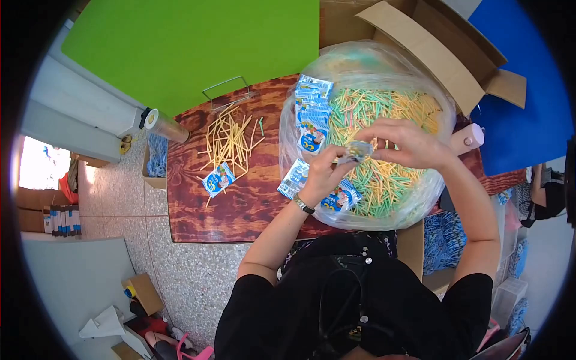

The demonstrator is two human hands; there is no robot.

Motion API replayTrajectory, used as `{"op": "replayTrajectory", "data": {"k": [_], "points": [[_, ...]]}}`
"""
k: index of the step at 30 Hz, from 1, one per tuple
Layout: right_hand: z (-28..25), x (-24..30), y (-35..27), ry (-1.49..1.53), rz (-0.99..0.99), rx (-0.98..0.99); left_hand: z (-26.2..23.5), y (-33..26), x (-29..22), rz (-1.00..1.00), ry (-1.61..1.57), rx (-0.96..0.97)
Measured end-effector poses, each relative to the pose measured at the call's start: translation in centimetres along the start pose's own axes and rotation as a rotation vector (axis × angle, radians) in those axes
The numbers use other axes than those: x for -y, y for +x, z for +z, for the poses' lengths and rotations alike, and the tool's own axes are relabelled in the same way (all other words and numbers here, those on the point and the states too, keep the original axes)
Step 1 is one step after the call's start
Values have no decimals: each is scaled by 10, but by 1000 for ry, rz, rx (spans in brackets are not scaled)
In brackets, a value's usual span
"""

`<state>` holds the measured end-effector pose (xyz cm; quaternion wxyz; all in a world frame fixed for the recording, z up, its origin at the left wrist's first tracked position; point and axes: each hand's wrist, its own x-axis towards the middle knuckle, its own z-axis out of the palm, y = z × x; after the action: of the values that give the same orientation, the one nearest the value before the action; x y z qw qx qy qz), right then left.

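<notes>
My left hand [324, 174] is closed on a small foil packet [360, 150], holding it upright above a big clear plastic bag. Curled around the packet's top edge are the fingers of my right hand [411, 144]; what they pinch, if anything, is too small to tell. Thin yellow, green and pink sticks [384, 195] fill the clear bag [441, 174] beneath both hands. A stack of blue and white packets [313, 114] lies on its left side. Two more packets, one pale [294, 178] and one blue [342, 198], lie close to my left wrist.
On the red-brown wooden table [192, 210], loose yellow sticks [231, 144] lie to the left with a blue packet [218, 179]. A cylinder [167, 126] sits at the left edge, another [468, 139] right of the bag. An open cardboard box [438, 48] stands behind.
</notes>
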<state>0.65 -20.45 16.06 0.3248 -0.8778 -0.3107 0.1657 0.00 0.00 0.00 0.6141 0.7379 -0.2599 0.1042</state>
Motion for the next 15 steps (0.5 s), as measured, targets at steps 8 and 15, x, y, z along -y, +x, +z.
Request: {"op": "replayTrajectory", "data": {"k": [8, 15], "points": [[45, -32, 10, -73, -162, -406, -18, -38, 7, -201, 6, 136], [125, -88, 87, 182, 23, -607, -67, -28, 51, -312, 240, -114]]}}
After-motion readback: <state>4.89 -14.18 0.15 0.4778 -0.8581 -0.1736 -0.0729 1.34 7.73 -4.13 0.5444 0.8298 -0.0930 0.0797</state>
